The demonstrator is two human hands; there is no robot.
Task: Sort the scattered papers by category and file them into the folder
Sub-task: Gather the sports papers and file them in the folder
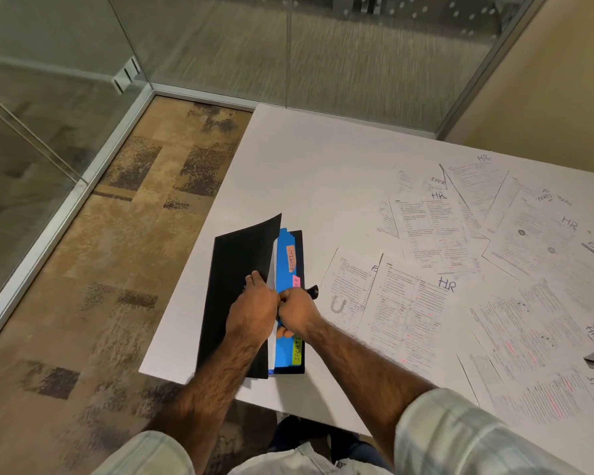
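Head | folder cover (pixel 244 269) is pinched open by left hand (pixel 252 311) so blue dividers (pixel 282 269) are exposed, these pinched by right hand (pixel 297 311) | papers (pixel 460 269) are left scattered at 3 o'clock

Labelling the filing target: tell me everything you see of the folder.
The folder is black and card-like. It lies near the table's left edge, long side pointing away. Its cover is lifted partway, gripped at the edge by the left hand. Inside are blue dividers with coloured tabs: orange ADMIN, a half-hidden pink one, yellow-green SPORTS. The right hand pinches the dividers.
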